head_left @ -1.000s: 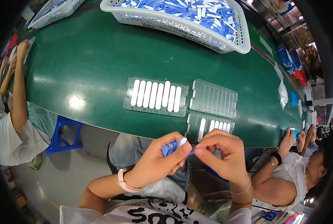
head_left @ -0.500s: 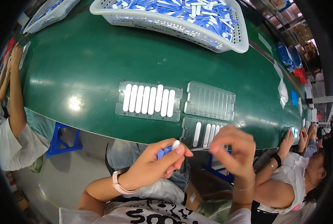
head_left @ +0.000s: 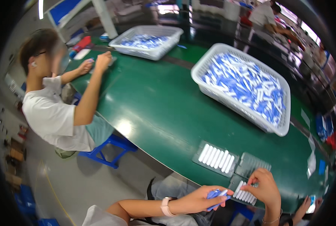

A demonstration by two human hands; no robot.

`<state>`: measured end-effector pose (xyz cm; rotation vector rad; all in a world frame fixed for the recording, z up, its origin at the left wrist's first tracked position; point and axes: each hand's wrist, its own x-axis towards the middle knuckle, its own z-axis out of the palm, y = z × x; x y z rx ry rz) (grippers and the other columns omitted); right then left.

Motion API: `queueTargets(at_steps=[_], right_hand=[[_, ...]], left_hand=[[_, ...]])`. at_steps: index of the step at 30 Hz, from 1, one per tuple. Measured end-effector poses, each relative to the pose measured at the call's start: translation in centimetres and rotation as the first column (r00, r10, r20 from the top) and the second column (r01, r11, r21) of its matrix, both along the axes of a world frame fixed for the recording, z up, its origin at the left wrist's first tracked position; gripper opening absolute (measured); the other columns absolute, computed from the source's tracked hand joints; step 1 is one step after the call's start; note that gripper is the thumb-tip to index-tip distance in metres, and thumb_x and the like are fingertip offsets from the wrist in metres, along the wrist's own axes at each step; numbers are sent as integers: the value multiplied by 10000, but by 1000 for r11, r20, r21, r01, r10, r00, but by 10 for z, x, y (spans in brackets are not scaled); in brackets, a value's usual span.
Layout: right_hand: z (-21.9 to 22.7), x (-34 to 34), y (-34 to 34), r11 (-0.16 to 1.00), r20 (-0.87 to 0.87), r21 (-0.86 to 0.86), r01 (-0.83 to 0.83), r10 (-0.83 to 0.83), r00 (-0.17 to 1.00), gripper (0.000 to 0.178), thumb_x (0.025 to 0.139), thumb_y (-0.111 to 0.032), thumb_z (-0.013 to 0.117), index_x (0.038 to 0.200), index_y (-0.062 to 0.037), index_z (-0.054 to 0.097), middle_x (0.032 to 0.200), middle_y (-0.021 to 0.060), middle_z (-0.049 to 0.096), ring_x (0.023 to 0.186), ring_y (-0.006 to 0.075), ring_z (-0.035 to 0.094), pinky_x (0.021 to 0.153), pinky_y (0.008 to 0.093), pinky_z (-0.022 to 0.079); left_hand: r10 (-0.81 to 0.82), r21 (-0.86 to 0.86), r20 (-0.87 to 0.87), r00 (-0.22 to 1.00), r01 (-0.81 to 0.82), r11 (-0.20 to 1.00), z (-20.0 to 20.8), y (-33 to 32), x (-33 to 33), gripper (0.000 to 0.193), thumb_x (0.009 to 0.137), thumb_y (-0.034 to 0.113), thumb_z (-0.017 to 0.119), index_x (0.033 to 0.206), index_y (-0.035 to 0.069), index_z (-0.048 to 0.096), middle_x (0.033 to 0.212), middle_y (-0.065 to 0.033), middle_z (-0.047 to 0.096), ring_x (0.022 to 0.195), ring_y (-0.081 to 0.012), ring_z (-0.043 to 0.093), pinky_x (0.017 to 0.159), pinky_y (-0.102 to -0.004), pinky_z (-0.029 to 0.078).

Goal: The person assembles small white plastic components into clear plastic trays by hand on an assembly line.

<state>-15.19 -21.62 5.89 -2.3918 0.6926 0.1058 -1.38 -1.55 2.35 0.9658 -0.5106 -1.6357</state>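
My left hand (head_left: 200,199), with a pale band at the wrist, is closed round several small blue-and-white strips (head_left: 214,194) beside the nearest clear slotted tray (head_left: 234,181). Over that tray, my right hand (head_left: 266,185) has its thumb and fingertips pinched at a white round-ended strip (head_left: 244,186) among others lying in a row. Part of this tray is hidden under the right hand. To its upper left lies another clear tray (head_left: 202,162) holding a row of white strips. A third clear tray (head_left: 252,162), with no strips visible, touches or nearly touches the nearest one.
A large white perforated basket (head_left: 222,98) heaped with blue-and-white strips stands on the green table (head_left: 156,109). Farther left is a similar basket (head_left: 153,54). A co-worker (head_left: 51,101) sits at the left near a blue stool (head_left: 109,150); another person's hands (head_left: 305,207) show at lower right.
The view has swung left and up, so trays and my hands appear lower right. My right hand has come down from above the nearest tray onto its strips. My left hand still holds its bunch.
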Motion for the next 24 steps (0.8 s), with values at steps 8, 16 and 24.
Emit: queueTargets(at_steps=[8, 16, 24], right_hand=[[9, -16, 60, 780, 157, 623, 61, -201, 967, 198, 824, 16, 676, 1021, -9, 666, 952, 32, 627, 864, 102, 582, 754, 198, 460], [1, -46, 59, 775, 350, 568, 275, -530, 772, 123, 841, 43, 643, 962, 36, 665, 934, 94, 653, 816, 120, 605, 739, 213, 483], [-6, -36, 40, 678, 392, 727, 109, -540, 744, 138, 805, 68, 666, 941, 56, 685, 880, 115, 662, 781, 132, 620, 674, 224, 492]], left_hand=[[153, 11, 74, 985, -154, 988, 0, 0, -8, 234, 913, 290, 624, 1008, 81, 579, 697, 18, 523, 547, -28, 419, 482, -177, 323], [62, -8, 119, 991, -62, 998, 6, -18, -16, 230, 915, 304, 618, 964, 81, 588, 689, 25, 535, 541, -29, 428, 485, -182, 339], [178, -40, 415, 892, -177, 983, 9, -35, -18, 163, 909, 162, 623, 981, 17, 648, 733, 10, 612, 634, -17, 522, 542, -176, 409]])
